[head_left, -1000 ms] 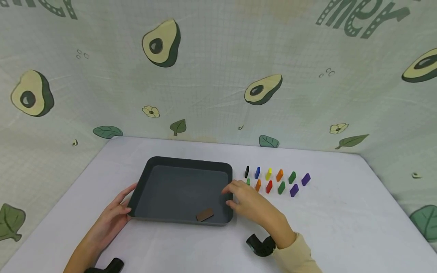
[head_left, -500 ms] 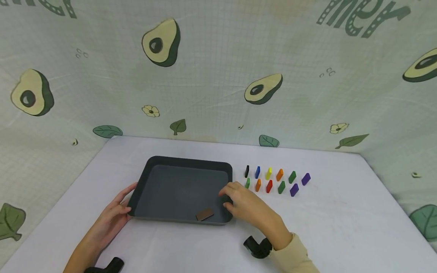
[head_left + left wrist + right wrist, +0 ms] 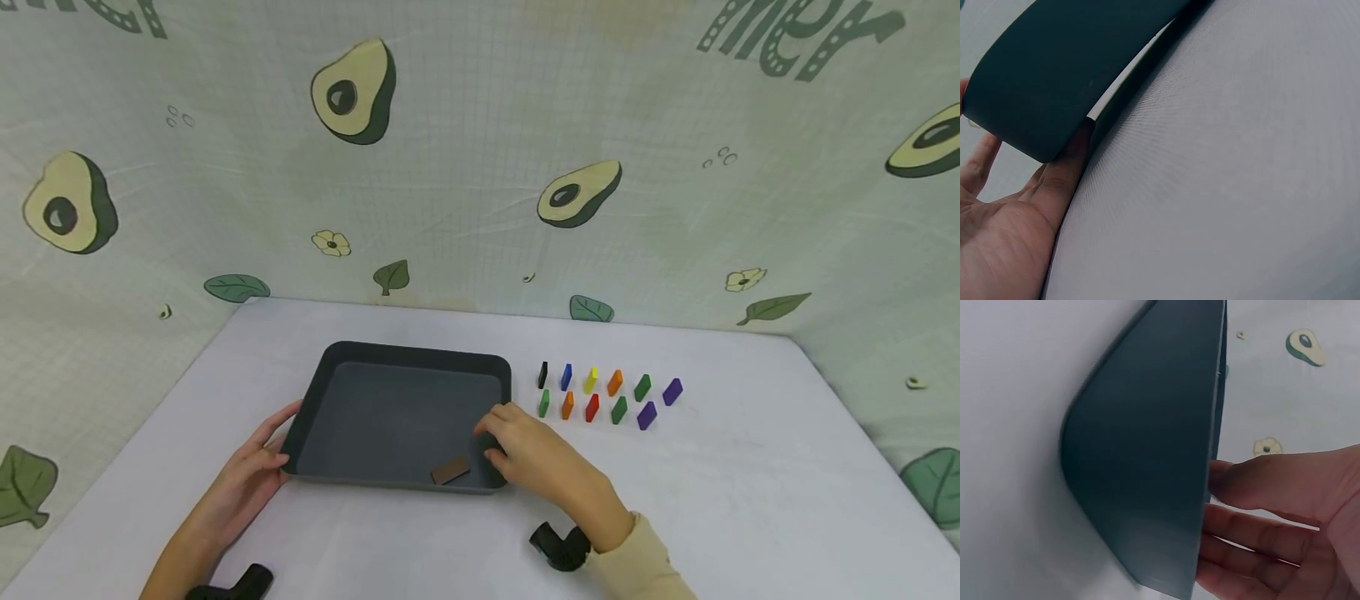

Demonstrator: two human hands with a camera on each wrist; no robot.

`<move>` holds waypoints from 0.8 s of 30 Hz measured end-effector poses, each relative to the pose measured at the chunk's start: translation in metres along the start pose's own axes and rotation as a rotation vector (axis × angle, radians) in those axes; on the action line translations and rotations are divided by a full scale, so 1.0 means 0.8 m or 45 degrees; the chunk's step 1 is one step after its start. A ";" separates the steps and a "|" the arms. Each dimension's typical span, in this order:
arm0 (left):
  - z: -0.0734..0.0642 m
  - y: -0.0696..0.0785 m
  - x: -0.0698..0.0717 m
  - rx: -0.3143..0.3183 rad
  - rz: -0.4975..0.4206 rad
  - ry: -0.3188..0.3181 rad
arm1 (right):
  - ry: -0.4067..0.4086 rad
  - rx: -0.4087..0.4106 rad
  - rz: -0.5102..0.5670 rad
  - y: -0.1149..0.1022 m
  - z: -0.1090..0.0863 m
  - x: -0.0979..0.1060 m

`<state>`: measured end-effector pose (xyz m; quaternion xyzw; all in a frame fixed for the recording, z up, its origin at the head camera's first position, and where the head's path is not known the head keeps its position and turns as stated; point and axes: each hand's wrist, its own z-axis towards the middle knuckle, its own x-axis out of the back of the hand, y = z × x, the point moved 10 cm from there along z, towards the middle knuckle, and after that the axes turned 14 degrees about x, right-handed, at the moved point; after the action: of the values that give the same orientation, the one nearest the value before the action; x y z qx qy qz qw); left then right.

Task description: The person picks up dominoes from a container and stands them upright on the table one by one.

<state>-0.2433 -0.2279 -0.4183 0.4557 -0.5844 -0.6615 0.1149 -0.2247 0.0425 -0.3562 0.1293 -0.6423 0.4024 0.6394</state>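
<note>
A dark grey baking tray (image 3: pixel 397 417) lies on the white table. Its left side is gripped by my left hand (image 3: pixel 243 479), with the thumb on the near-left rim; the left wrist view has fingers (image 3: pixel 1063 178) tucked beneath the tray's corner. Over the tray's right rim reaches my right hand (image 3: pixel 528 450), thumb and index finger bent and apart, nothing visible between them. In the right wrist view the tray wall (image 3: pixel 1141 444) hides the fingertips of that hand. A brown block (image 3: pixel 450 470) lies flat inside the tray near the front, left of the right hand's fingers.
Right of the tray, several coloured blocks stand on end in two rows, among them a black block (image 3: pixel 542 375), a red block (image 3: pixel 592 407) and a purple block (image 3: pixel 647 415). Behind the table hangs an avocado-print cloth (image 3: pixel 465 167).
My right hand has moved slightly left and forward over the rim, further into the tray, so the light green block shows fully. The left hand, tray and brown block stay put.
</note>
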 end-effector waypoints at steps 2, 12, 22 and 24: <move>0.000 0.000 0.000 0.000 0.003 0.000 | -0.010 0.003 0.016 0.000 0.001 -0.003; 0.000 0.000 0.000 0.002 0.015 0.011 | -0.038 0.034 0.076 0.002 0.005 -0.021; 0.000 -0.001 0.000 -0.007 -0.012 -0.014 | -0.023 0.122 0.015 0.002 0.010 -0.036; 0.000 -0.001 -0.001 -0.009 -0.013 -0.016 | -0.014 0.131 0.008 0.002 0.010 -0.037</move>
<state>-0.2425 -0.2272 -0.4185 0.4542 -0.5805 -0.6669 0.1097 -0.2269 0.0275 -0.3830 0.1623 -0.6247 0.4363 0.6269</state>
